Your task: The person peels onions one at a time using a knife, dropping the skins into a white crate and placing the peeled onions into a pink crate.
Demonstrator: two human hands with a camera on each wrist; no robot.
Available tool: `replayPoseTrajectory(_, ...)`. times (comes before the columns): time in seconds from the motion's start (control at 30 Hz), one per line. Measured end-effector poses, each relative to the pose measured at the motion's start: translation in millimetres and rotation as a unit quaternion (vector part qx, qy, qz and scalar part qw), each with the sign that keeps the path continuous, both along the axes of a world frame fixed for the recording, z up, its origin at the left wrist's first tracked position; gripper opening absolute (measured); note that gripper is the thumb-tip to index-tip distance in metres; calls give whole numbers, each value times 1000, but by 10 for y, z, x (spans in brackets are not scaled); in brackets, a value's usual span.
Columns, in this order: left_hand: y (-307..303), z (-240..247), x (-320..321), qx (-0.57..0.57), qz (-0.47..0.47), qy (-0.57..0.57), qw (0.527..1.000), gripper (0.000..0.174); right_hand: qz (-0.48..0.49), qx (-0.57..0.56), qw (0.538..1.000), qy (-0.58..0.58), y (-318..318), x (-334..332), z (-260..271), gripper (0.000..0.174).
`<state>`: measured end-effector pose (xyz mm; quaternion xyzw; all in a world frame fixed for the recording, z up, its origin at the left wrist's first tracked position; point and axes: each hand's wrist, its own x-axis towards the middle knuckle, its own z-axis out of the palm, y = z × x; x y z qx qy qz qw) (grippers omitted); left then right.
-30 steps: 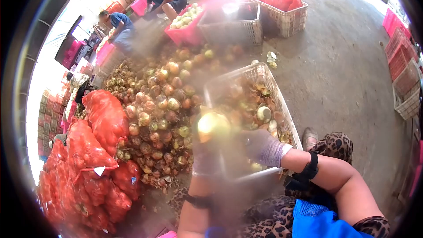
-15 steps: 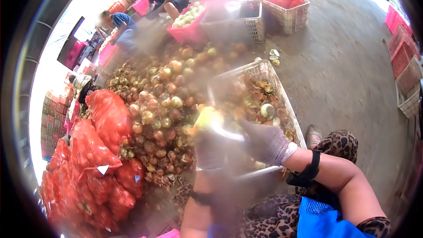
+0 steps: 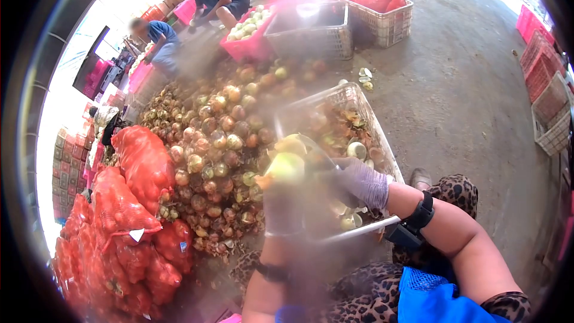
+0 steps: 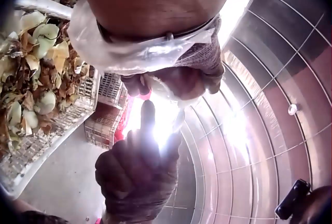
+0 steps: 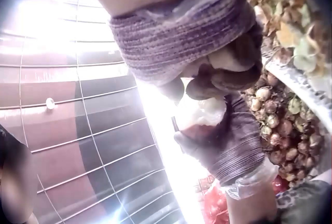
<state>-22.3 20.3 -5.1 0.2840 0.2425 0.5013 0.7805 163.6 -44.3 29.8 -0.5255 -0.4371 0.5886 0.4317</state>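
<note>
Both hands wear greyish-purple knit gloves. My left hand (image 3: 284,209) grips a pale, partly peeled onion (image 3: 286,167) over the near left corner of the crate; its white flesh shows between the hands in the right wrist view. Close on the right, my right hand (image 3: 359,182) has curled fingers around what looks like a small knife; its thin, shiny blade (image 3: 320,148) reaches toward the onion. Glare and a smeared lens blur the blade, and the handle is hidden in the glove. In the left wrist view, the right hand (image 4: 140,177) points its index finger and thumb at the onion.
A white crate (image 3: 391,164) of skins and onion pieces stands before me. Left of it spreads a heap of unpeeled onions (image 3: 209,143), then full red mesh sacks (image 3: 143,167). A pink tub (image 3: 248,45) of peeled onions, more crates and two seated people are farther back.
The blade has swung from low beside the onion to its upper right side. A loosened pale layer now stands up at the onion's top; the left hand keeps its grip.
</note>
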Motion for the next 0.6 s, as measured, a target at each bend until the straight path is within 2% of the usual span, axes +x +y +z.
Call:
replayPoseTrajectory(0.07,39,-107,-87,-15,-29,-6,999,67,-19,-21,995,92,53,30,-106,31)
replayPoseTrajectory(0.1,4,-81,-84,3,-46,18,999,67,-52,-136,975,168,65,56,159,31)
replayPoseTrajectory(0.13,-53,-48,-56,32,-65,46,996,67,-87,-247,934,242,66,84,306,31)
replayPoseTrajectory(0.2,-185,162,55,123,-89,123,981,69,-70,-57,977,192,220,156,-617,27)
replayPoseTrajectory(0.23,-249,316,130,174,-91,160,967,72,-79,-53,972,213,189,133,-490,26)
replayPoseTrajectory(0.33,-286,396,149,229,-108,241,937,82,-65,18,995,80,52,88,-70,38)
replayPoseTrajectory(0.4,-249,397,144,198,-146,215,945,89,-57,49,994,-75,-6,46,77,55)
replayPoseTrajectory(0.43,-240,411,144,182,-164,207,947,92,-50,52,994,-85,10,46,-7,47)
replayPoseTrajectory(0.47,-231,424,143,165,-181,200,949,94,-44,78,990,-110,-25,55,3,46)
replayPoseTrajectory(0.5,-241,468,175,146,-186,193,952,92,-38,104,985,-135,-72,50,106,47)
replayPoseTrajectory(0.6,-138,403,148,216,-203,347,890,68,-47,151,966,-205,-116,3,149,53)
